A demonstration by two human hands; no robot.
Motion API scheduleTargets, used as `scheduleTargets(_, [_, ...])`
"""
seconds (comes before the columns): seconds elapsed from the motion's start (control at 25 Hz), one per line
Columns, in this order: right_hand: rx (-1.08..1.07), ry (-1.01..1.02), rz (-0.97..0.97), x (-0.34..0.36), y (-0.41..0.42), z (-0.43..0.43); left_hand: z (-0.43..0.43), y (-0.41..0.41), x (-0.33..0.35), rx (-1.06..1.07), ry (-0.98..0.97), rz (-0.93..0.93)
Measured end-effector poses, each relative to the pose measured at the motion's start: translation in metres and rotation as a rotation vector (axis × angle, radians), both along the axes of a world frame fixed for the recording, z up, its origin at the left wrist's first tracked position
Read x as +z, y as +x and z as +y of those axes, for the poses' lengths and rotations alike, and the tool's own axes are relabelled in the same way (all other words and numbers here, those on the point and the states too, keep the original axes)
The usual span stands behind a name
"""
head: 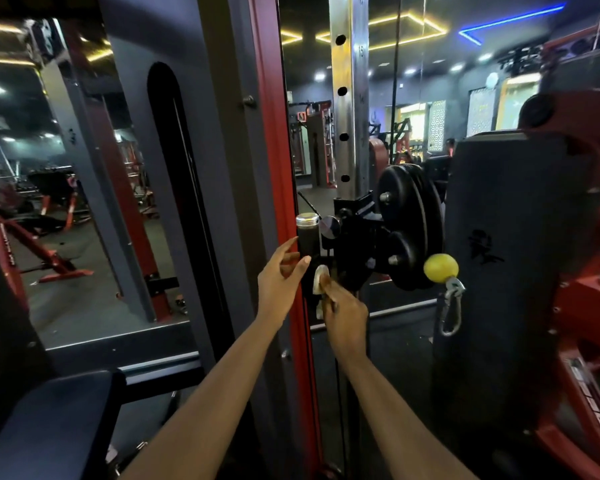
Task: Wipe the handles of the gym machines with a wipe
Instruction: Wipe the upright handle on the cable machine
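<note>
A black upright handle point(307, 237) with a chrome cap stands on the pulley carriage of a cable machine, beside the red upright. My left hand point(280, 278) is held out just left of the handle's lower part, fingers loosely spread and holding nothing. My right hand point(343, 311) pinches a small folded white wipe point(320, 277) and holds it against the dark part just below the handle. Part of the wipe is hidden behind my fingers.
A red upright post point(274, 133) runs just left of the handle. A chrome post with holes point(349, 98) rises behind it. Black pulley wheels point(407, 223), a yellow ball stopper point(440, 268) with a carabiner point(450, 313) and a dark pad point(520, 271) are to the right. Mirrors are behind.
</note>
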State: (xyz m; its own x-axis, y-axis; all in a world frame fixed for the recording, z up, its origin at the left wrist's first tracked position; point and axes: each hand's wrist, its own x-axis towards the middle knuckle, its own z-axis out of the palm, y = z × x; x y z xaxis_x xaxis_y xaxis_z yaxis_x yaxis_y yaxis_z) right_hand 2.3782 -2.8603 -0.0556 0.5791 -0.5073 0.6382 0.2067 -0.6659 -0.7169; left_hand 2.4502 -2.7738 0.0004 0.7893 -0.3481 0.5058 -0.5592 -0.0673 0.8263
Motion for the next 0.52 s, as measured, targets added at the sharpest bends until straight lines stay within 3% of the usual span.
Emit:
scheduleTargets(0.24, [-0.112,0.086,-0.303,0.061,0.012,-0.011,-0.001,0.004,0.000,0.028,0.012,-0.036])
scheduleTargets(0.36, [-0.095,0.056,-0.279,0.066,0.024,-0.006,-0.002,0.006,-0.002,0.034,0.009,-0.034])
scheduleTargets(0.52, [-0.091,0.076,-0.235,0.022,0.024,-0.003,-0.004,0.001,-0.004,0.043,-0.027,-0.024])
